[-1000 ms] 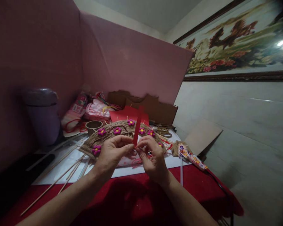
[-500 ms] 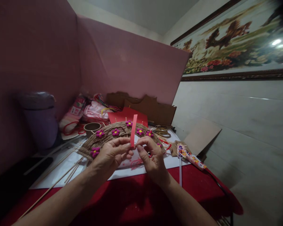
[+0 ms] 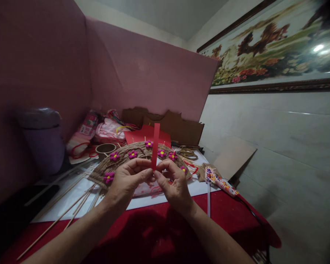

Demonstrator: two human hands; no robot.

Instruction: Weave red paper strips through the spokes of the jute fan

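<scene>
A narrow red paper strip point(image 3: 155, 145) stands upright between my two hands, its lower end pinched at the fingertips. My left hand point(image 3: 132, 178) grips that end from the left, thumb against fingers. From the right, my right hand point(image 3: 174, 185) closes thumb and forefinger on the same end. Just what the fingertips do to the strip's bottom is too small to make out. Behind the hands lies a fan-shaped piece wound with brown twine point(image 3: 121, 157), dotted with magenta flowers point(image 3: 132, 154) with yellow centres. The hands hide part of it.
Scissors point(image 3: 188, 153) lie right of the fan shape, near a flower-patterned glue gun point(image 3: 221, 183). Thin wooden sticks point(image 3: 63, 214) lie at left, by a cardboard ring point(image 3: 106, 149). Red paper point(image 3: 143, 134) and torn cardboard point(image 3: 176, 126) are behind. A red cloth point(image 3: 154, 227) covers the table.
The red strip has risen and stands straighter. My right hand has moved slightly left, bringing the fingertips of both hands closer together. The whole view has shifted slightly.
</scene>
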